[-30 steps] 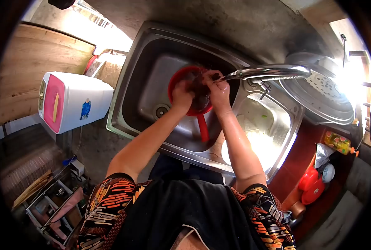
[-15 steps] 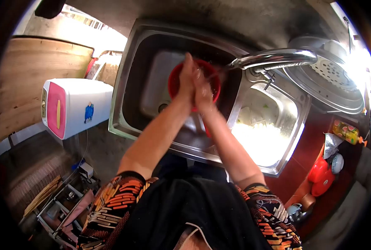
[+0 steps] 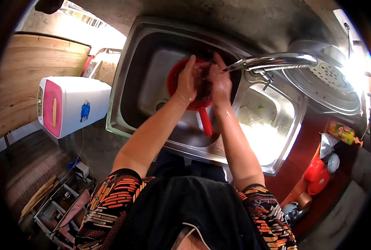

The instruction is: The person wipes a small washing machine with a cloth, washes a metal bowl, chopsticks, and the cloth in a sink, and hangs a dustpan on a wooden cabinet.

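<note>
Over a red long-handled dipper (image 3: 205, 121) in the sink, both of my hands are held apart. My left hand (image 3: 187, 84) is at the dipper's left side, its fingers stretched upward and nothing in its grasp. My right hand (image 3: 220, 82) is by the right rim, close under the tap's spout, wet and a little blurred, with fingers spread. Between the hands the dipper's inside looks dark, and what it contains is hard to make out. The chrome tap (image 3: 281, 61) reaches in from the right.
The steel sink (image 3: 125, 83) has a smaller right basin (image 3: 250, 98) with pale and green scraps. A perforated metal steamer (image 3: 327, 75) leans behind it. To the left is a white-and-pink appliance (image 3: 77, 104). Red lids (image 3: 318, 175) and a yellow bottle (image 3: 341, 131) are at right.
My hands were pressed together over the dipper and have parted, the right one moving right toward the spout. More of the dipper's handle shows now.
</note>
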Demonstrator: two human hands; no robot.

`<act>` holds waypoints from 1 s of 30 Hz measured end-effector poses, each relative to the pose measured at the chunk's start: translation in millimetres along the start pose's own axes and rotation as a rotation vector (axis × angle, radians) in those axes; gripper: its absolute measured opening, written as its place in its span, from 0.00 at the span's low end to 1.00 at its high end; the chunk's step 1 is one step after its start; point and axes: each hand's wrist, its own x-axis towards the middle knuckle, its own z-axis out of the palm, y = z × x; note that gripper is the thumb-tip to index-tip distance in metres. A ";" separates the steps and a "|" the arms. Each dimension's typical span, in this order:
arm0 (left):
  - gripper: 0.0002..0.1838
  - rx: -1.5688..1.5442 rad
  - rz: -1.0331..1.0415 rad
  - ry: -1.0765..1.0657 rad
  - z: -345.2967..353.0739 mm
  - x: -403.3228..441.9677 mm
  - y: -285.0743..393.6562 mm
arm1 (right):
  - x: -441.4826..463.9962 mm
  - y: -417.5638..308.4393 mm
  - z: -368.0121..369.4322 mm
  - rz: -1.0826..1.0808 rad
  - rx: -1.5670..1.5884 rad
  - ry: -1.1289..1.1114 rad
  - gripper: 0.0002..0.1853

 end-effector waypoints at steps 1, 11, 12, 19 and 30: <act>0.31 0.084 -0.021 -0.070 -2.4 2.3 2.8 | -10.5 -4.2 -17.1 -0.042 -0.095 0.114 0.17; 0.21 0.580 0.110 -0.033 14.8 -1.0 -5.3 | -8.0 7.3 -156.8 0.472 0.125 0.251 0.16; 0.21 0.517 0.118 -0.013 14.8 -3.4 -5.3 | -4.6 9.4 -159.2 0.494 0.158 0.193 0.17; 0.20 0.461 0.198 -0.024 0.4 -12.1 0.4 | 27.3 -28.5 -158.9 0.369 0.549 0.329 0.12; 0.38 0.016 0.047 0.281 -2.3 -25.6 -17.6 | -7.3 18.2 46.3 -0.298 -0.207 -0.163 0.20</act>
